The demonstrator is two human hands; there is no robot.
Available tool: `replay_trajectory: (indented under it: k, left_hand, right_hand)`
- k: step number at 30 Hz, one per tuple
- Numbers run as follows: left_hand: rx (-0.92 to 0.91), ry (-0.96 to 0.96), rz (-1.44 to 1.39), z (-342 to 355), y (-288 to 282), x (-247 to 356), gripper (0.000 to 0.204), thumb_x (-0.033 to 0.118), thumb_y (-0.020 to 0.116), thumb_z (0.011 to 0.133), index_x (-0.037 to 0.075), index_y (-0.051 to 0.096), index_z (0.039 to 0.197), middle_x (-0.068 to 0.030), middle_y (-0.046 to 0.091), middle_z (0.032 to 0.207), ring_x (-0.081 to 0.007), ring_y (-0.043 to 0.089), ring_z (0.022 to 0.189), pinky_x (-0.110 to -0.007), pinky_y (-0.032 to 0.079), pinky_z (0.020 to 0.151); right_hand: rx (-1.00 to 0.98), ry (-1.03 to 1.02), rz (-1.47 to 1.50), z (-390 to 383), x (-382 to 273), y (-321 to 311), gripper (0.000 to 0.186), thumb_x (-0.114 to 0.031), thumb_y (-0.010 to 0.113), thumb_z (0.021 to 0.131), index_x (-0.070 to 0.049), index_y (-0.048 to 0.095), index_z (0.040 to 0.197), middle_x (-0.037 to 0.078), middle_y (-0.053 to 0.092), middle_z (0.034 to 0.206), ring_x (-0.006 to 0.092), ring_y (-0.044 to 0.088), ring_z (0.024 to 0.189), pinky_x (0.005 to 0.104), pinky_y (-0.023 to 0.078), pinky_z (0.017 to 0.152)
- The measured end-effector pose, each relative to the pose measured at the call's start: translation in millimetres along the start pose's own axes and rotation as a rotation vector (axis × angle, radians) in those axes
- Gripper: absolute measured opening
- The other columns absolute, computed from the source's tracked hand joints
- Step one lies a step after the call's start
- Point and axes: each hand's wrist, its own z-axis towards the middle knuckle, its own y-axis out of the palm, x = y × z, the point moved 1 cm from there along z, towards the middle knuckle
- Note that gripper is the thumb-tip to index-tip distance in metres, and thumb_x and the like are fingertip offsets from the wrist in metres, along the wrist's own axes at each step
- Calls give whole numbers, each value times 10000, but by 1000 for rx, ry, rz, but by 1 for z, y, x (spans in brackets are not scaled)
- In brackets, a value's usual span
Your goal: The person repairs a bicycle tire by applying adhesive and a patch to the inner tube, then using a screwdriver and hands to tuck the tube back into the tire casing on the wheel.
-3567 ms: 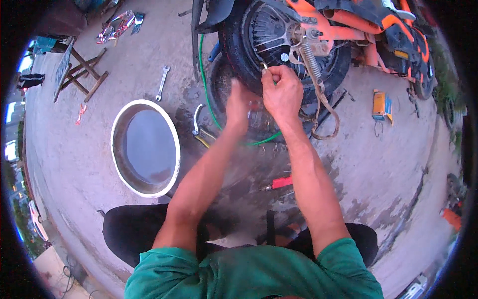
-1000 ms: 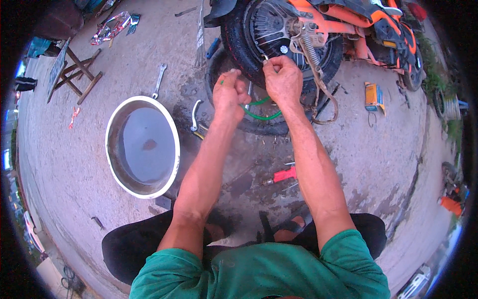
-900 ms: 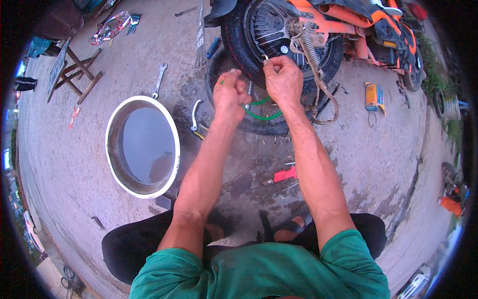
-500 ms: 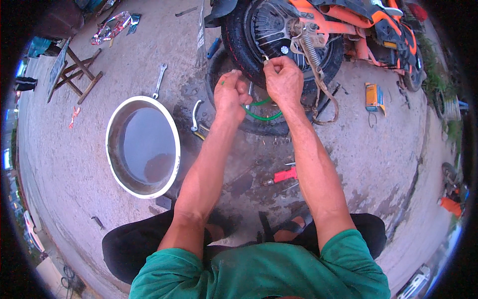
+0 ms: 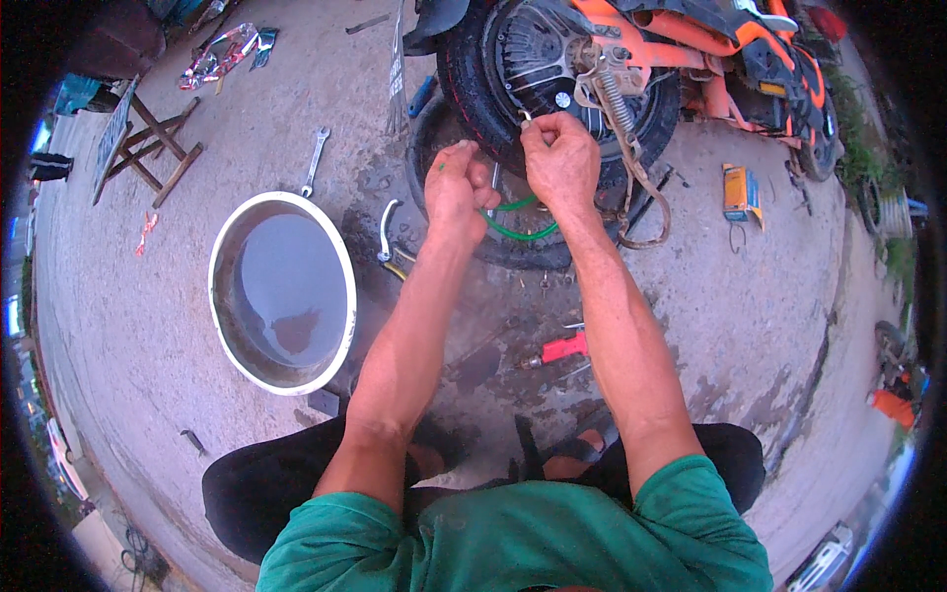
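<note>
A black tyre [image 5: 466,109] is mounted on the motorbike's dark spoked wheel [image 5: 538,44] in front of me. At the rim, my right hand [image 5: 564,168] pinches a small pale metal piece that looks like the tyre's valve stem [image 5: 526,116]. My left hand [image 5: 456,192] is closed beside the tyre, its fingers curled; what lies inside them is hidden. A green hose [image 5: 528,235] loops between my wrists, one part passing close to the left hand. Under the wheel lies another black tyre [image 5: 426,148], partly covered by my hands.
Left of my arms stands a white-rimmed basin [image 5: 350,296] of water, with a spanner [image 5: 316,163] beyond it. A curved metal lever [image 5: 387,232] and a red air tool [image 5: 562,347] lie nearby. The orange motorbike frame [image 5: 651,49] and a small box [image 5: 740,192] are to the right.
Both hands keep almost the same places and grips. The view has shifted very slightly, and the reflection in the basin's water has changed shape.
</note>
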Motion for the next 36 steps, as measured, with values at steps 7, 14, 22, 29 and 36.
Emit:
replay_trajectory:
  k: [7, 14, 22, 29, 36]
  left_hand:
    - [-1, 1, 1, 2, -2, -3, 87, 201, 599, 1020, 126, 555, 1014, 12, 439, 614, -115, 295, 462, -311, 265, 452]
    - [4, -3, 5, 3, -1, -4, 92, 203, 594, 1025, 124, 548, 1020, 7, 431, 608, -119, 298, 458, -317, 270, 450]
    - [4, 1, 3, 4, -2, -5, 92, 203, 595, 1021, 127, 543, 1020, 11, 433, 606, -119, 302, 451, -322, 269, 448]
    - [-17, 5, -12, 5, -3, -7, 111, 179, 611, 999, 143, 508, 1019, 24, 426, 594, -106, 285, 430, -313, 240, 436]
    - [-3, 2, -28, 7, -3, -8, 111, 177, 603, 1004, 143, 501, 1032, 16, 432, 599, -109, 287, 432, -313, 238, 436]
  right_hand:
    - [1, -8, 15, -1, 2, 1, 196, -227, 764, 857, -41, 746, 912, 110, 730, 780, 270, 715, 729, 387, 543, 708]
    - [3, -2, 6, 0, 1, 0, 194, -231, 762, 865, -43, 746, 912, 108, 732, 781, 271, 716, 730, 390, 544, 710]
    - [-2, 1, -2, 0, 0, 0, 192, -225, 765, 865, -42, 748, 919, 111, 739, 790, 271, 725, 742, 389, 549, 716]
    - [-7, 15, 6, 0, 2, 1, 193, -219, 762, 867, -34, 747, 918, 109, 743, 787, 252, 725, 729, 378, 550, 712]
    - [8, -6, 16, 0, 1, 1, 193, -220, 760, 867, -34, 747, 915, 109, 737, 780, 254, 719, 725, 378, 548, 713]
